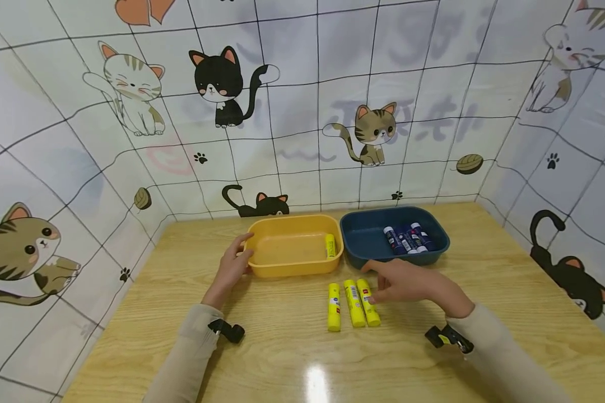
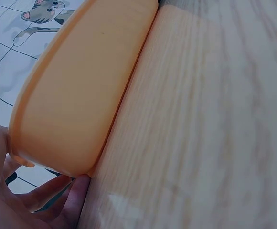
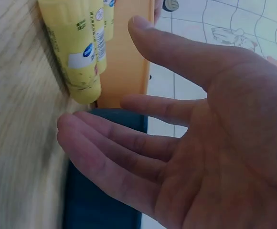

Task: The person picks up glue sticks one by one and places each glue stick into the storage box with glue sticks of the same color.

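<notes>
My left hand [image 1: 233, 262] grips the left end of a yellow plastic bin [image 1: 292, 270], its thumb near the rim; in the left wrist view its fingers [image 2: 79, 195] lie against the bin's end wall, low by the tabletop. One yellow glue stick [image 1: 330, 246] lies inside that bin at the right. My right hand [image 1: 408, 281] holds nothing, fingers spread apart from the thumb, just right of three yellow glue sticks [image 1: 354, 302] lying on the table. In the right wrist view the nearest yellow glue stick [image 3: 74, 52] is beyond the fingertips.
A dark blue bin [image 1: 363, 258] stands against the yellow bin's right side, with several dark blue glue sticks [image 1: 394, 240] in it. Behind the wooden table [image 1: 277, 341], a cat-patterned, grid-lined backdrop [image 1: 302, 112] rises at the back and both sides.
</notes>
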`<state>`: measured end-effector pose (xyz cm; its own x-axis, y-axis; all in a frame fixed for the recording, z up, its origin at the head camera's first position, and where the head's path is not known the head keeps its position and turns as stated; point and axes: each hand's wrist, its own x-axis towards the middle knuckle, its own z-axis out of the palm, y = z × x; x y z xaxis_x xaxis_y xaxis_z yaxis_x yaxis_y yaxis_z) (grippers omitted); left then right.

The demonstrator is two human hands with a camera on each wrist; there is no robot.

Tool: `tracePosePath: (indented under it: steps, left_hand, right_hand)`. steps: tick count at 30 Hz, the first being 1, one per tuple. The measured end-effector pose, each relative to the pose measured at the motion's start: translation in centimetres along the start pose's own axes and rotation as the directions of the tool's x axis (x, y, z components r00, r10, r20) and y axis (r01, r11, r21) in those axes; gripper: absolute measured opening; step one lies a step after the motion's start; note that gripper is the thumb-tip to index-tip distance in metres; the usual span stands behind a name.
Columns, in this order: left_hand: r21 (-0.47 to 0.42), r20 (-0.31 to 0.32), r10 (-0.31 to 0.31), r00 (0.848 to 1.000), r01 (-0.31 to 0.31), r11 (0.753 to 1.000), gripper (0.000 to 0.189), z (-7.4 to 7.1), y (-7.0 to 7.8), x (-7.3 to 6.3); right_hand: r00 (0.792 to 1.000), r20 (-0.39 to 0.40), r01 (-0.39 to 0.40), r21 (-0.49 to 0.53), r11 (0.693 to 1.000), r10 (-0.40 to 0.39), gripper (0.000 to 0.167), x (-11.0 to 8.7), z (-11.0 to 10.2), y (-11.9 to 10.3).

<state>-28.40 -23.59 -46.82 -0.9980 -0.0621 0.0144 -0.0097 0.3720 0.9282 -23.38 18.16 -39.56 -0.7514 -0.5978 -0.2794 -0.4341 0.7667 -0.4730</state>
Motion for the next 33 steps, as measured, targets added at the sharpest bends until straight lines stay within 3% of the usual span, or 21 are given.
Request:
tracePosePath:
  steps: [10, 13, 16, 19, 24, 33]
  left_hand:
    - [0.003, 0.013, 0.006, 1.000, -0.006, 1.000, 0.048, 0.0, 0.1, 0.1]
    - [-0.005, 0.022, -0.002, 1.000, 0.002, 1.000, 0.049, 0.0, 0.3, 0.0]
    - [-0.004, 0.048, -0.012, 0.999, 0.012, 1.000, 0.051, -0.1, 1.7, -0.9]
    - [-0.007, 0.068, -0.030, 0.997, 0.031, 0.999, 0.053, -0.2, 2.1, -1.0]
    - [-0.007, 0.042, -0.011, 0.999, 0.011, 1.000, 0.051, -0.1, 0.2, -0.2]
    - [0.008, 0.000, 0.007, 1.000, -0.007, 1.000, 0.048, 0.2, 0.1, 0.0]
  right_hand:
    - [0.998, 0.055, 0.010, 0.113, 0.994, -0.016, 0.072, 0.4, 0.4, 1.4]
    - [0.996, 0.087, 0.015, 0.204, 0.979, -0.033, 0.073, 0.5, 0.7, 1.9]
    - [0.993, 0.114, 0.000, 0.299, 0.954, -0.036, 0.077, 0.7, 1.1, 2.5]
    - [0.990, 0.131, -0.006, 0.351, 0.936, -0.042, 0.079, 0.9, 1.5, 3.0]
    - [0.987, 0.139, 0.023, 0.384, 0.923, -0.083, 0.080, 1.1, 1.8, 3.1]
    - [0.989, 0.135, 0.009, 0.363, 0.932, -0.063, 0.081, 1.3, 1.8, 2.9]
